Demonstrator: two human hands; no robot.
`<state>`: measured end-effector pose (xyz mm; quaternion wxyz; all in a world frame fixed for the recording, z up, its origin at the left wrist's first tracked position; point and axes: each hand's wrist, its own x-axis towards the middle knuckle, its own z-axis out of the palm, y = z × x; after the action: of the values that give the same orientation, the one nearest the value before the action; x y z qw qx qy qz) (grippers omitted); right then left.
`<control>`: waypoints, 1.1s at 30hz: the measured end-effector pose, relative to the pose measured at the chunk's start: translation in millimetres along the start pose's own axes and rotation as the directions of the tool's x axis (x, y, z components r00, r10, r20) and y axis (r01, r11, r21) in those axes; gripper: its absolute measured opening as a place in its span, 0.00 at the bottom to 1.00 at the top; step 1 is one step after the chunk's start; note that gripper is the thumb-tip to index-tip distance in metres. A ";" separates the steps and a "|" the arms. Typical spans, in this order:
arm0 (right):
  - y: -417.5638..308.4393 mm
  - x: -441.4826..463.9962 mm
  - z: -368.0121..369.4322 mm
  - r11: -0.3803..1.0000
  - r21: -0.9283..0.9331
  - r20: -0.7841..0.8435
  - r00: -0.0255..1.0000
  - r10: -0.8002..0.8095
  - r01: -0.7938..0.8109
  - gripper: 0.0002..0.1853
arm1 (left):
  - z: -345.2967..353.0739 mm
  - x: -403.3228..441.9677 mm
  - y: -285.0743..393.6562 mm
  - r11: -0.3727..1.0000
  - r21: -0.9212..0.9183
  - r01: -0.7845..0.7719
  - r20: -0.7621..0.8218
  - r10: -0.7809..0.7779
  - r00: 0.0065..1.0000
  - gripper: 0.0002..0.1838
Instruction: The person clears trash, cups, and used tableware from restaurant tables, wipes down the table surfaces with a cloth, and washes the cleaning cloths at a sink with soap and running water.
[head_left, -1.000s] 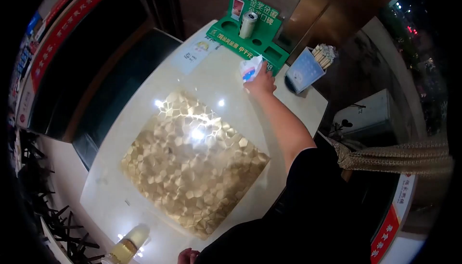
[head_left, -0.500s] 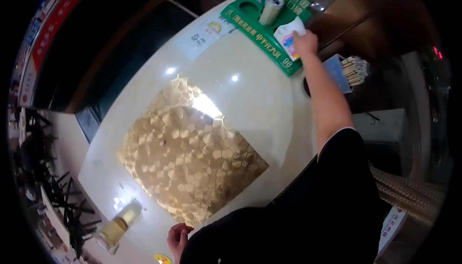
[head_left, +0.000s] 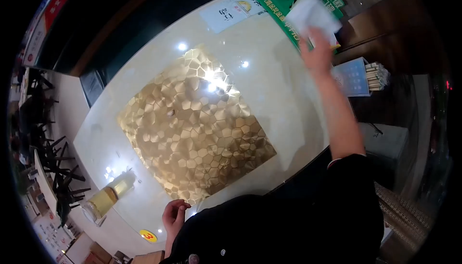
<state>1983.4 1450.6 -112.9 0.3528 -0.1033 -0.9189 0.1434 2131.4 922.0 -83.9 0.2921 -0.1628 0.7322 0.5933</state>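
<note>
My right hand (head_left: 317, 55) reaches to the far right of the table, its fingers closed on a white tissue pack (head_left: 310, 14), blurred by motion. The pack is over a green display holder (head_left: 276, 6) with printed lettering and a round hole. It hides most of the can there. My left hand (head_left: 174, 216) is curled at the near edge of the table, by the lower corner of a gold patterned mat (head_left: 202, 134). Its fingers are bent together, and whether anything is inside them is hidden.
A glass of yellowish drink (head_left: 101, 202) stands at the table's left edge. A printed sheet (head_left: 228, 11) lies by the holder. A blue box of wrapped sticks (head_left: 353, 77) is beyond my right forearm. A yellow number sticker (head_left: 148, 235) is near my left hand.
The tissue pack has shifted in my right hand and now covers most of the can. The view has turned slightly. My left hand stays curled near the mat.
</note>
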 end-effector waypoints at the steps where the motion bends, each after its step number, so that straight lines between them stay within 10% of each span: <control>1: -4.5 -37.9 30.1 1.000 0.014 0.117 0.993 0.004 -0.006 0.14 | -0.5 -0.2 -0.2 1.000 -0.014 -0.005 0.019 0.005 1.000 0.07; 4: -43.6 -103.2 69.2 0.985 0.161 0.478 0.878 -0.022 -0.063 0.24 | -10.2 -2.1 -3.4 0.998 0.057 -0.040 0.038 0.038 0.999 0.08; 7: -106.3 -95.9 62.1 0.981 -0.192 0.526 0.841 0.125 -0.026 0.28 | -23.7 -8.4 -10.3 0.998 0.057 -0.009 -0.001 0.010 1.000 0.09; 16: -89.3 -85.6 125.5 0.983 -0.179 0.639 0.757 0.138 -0.028 0.31 | -45.0 -4.8 -25.7 0.999 -0.016 0.037 0.058 -0.036 0.998 0.10; 20: -73.6 -39.1 176.6 0.917 -0.191 0.460 0.794 0.399 -0.350 0.31 | -58.5 -1.6 -26.1 0.996 0.054 0.073 0.034 -0.074 0.997 0.10; 33: -203.5 -23.8 253.0 0.886 0.464 0.589 0.740 -0.325 0.019 0.24 | -105.5 -16.1 -62.8 0.989 -0.107 0.098 -0.112 -0.110 0.988 0.09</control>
<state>1811.2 1204.6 -238.8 0.0363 0.1208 -0.9340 0.3341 2156.0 803.3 -109.3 0.2704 -0.2503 0.7078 0.6027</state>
